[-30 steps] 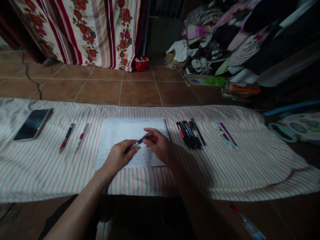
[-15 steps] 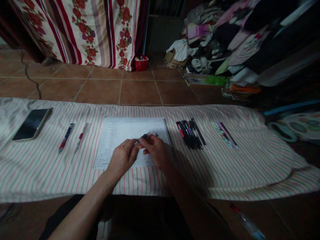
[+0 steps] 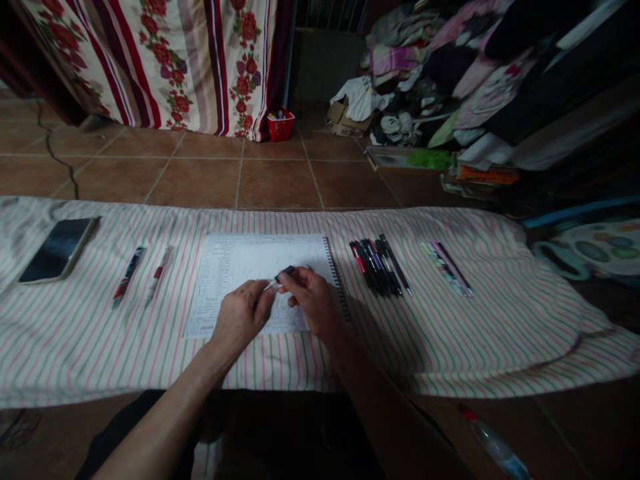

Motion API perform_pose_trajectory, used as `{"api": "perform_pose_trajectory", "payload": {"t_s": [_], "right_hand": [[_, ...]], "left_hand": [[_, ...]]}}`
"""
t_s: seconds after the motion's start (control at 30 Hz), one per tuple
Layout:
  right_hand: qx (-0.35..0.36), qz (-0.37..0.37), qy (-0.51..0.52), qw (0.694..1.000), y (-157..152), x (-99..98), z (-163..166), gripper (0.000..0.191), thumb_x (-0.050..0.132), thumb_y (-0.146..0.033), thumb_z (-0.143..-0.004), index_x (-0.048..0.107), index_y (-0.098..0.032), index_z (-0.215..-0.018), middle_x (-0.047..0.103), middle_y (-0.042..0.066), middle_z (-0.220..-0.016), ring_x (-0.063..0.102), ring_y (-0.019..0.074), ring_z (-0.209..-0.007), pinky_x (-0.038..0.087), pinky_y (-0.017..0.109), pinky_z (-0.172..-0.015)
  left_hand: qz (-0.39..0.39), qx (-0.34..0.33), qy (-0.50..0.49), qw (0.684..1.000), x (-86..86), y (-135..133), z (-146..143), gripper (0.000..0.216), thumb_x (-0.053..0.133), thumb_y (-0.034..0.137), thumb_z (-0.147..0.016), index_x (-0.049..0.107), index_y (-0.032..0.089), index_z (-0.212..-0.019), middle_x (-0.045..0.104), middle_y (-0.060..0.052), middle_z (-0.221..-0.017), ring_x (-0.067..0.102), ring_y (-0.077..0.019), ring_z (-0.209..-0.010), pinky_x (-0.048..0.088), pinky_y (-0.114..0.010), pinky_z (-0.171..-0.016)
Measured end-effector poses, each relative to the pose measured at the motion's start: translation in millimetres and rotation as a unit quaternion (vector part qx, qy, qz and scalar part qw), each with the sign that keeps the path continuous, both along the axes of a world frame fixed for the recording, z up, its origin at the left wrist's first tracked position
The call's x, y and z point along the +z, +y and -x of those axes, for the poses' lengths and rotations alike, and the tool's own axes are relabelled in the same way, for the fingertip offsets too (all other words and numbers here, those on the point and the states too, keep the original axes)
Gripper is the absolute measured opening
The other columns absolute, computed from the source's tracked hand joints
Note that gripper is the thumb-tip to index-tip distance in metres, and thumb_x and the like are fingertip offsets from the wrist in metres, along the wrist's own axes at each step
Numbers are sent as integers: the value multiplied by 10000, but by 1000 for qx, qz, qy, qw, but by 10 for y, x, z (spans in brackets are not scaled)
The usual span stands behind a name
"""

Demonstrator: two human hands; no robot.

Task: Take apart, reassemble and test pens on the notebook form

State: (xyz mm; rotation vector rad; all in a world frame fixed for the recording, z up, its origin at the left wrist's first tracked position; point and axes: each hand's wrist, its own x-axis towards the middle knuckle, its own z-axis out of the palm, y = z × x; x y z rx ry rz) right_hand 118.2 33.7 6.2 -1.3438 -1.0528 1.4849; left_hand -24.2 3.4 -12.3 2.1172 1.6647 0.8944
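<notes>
Over the middle of the spiral notebook (image 3: 273, 250), both of my hands meet on a pen in parts. My left hand (image 3: 243, 308) is closed, pinching a thin, pale, see-through pen part (image 3: 270, 285) that juts from the fingertips toward the right. My right hand (image 3: 311, 299) is closed on a dark pen part (image 3: 286, 273) held between thumb and forefinger. The fingers partly cover both parts, and I cannot tell whether they are joined. A small dark tip shows just beyond the right fingers; what it belongs to is hidden.
A row of dark pens (image 3: 377, 268) lies right of the notebook, with slimmer pastel pens (image 3: 447, 268) farther right. Two pens (image 3: 157, 277) and a phone (image 3: 59, 251) lie left. All rest on a striped cloth (image 3: 475, 333). A bottle (image 3: 495, 443) lies below.
My left hand has drawn slightly left of the right hand. More of the pale pen part shows between them. The view has shifted a little.
</notes>
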Motion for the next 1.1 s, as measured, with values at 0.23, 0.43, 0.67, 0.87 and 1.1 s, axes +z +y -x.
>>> {"api": "perform_pose_trajectory", "payload": {"t_s": [0.23,0.43,0.67,0.87,1.1], "right_hand": [[0,0,17,1000,31,-14,-38,252,686,-392,-676,608,-168,-760,628,10,-693,612,125,-655,373,178,-431],[-20,6,24,999,65,-2,-78,298,704,-412,-645,616,-167,-790,634,10,-736,629,133,-677,375,181,-441],[-52,12,29,998,107,22,-150,334,711,-411,-624,630,-174,-845,661,21,-797,646,141,-700,380,184,-450],[-81,-14,-14,996,192,30,-329,324,655,-395,-676,619,-179,-915,688,59,-922,672,163,-779,441,203,-517],[-92,-181,-347,915,297,-128,-609,314,576,-341,-762,582,-169,-1025,698,83,-821,663,202,-721,494,321,-656]], "left_hand": [[15,15,13,1000,28,-4,7,256,451,317,-907,651,166,-959,709,-54,-825,670,-176,-735,506,-273,-664],[29,22,10,999,40,-10,8,265,457,323,-905,663,161,-943,704,-54,-797,658,-168,-697,499,-266,-644],[27,25,23,999,49,-7,5,269,455,305,-905,665,142,-943,707,-69,-814,665,-183,-719,494,-281,-652],[31,27,21,999,60,-3,11,273,456,326,-904,668,158,-945,713,-64,-827,669,-184,-729,499,-283,-652],[16,26,17,999,40,-5,17,269,455,329,-906,664,163,-944,712,-59,-821,667,-176,-717,501,-277,-653]]}}
